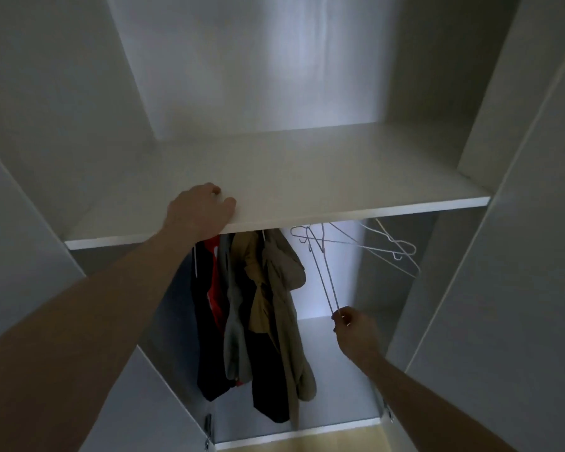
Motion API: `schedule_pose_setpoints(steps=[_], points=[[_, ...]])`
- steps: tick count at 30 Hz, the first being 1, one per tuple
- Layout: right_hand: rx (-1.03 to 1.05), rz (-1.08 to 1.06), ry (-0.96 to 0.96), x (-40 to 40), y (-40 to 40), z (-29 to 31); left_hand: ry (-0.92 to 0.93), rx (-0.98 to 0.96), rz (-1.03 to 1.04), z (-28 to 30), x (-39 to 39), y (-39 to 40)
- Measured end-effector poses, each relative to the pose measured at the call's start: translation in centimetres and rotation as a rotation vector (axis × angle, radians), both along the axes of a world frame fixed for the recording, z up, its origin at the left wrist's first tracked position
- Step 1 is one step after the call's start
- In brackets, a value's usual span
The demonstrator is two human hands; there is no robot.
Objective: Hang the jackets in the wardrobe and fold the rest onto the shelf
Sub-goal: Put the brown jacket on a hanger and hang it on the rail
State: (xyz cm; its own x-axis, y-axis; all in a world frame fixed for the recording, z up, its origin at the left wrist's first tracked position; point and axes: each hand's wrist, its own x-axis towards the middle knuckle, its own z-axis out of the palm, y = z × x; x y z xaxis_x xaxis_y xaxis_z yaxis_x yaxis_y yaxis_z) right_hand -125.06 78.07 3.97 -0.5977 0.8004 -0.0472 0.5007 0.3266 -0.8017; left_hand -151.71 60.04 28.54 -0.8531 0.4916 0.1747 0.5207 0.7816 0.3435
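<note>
I look into an open white wardrobe. My left hand (200,210) grips the front edge of the bare white shelf (307,177), thumb on top. Under the shelf hang several jackets: a black and red one (209,305), a grey one (235,321) and a tan one (284,288), bunched together on the left. My right hand (353,331) pinches the lower end of an empty wire hanger (323,272), which is tilted and still hooked up near the rail under the shelf.
Two more empty wire hangers (392,249) hang to the right under the shelf. The wardrobe doors (519,288) stand open on both sides. The wardrobe floor (333,386) is white, with wooden flooring at its front.
</note>
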Motion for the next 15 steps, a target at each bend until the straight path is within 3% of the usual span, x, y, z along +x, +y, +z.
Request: schedule_pose_setpoints(steps=[8, 15], points=[[0.01, -0.114, -0.062, 7.9, -5.7, 2.0, -0.005, -0.059, -0.142, 0.5, 1.5, -0.9], [0.159, -0.139, -0.029, 7.6, -8.4, 6.5, 0.011, -0.093, -0.185, 1.1, 2.3, -2.0]])
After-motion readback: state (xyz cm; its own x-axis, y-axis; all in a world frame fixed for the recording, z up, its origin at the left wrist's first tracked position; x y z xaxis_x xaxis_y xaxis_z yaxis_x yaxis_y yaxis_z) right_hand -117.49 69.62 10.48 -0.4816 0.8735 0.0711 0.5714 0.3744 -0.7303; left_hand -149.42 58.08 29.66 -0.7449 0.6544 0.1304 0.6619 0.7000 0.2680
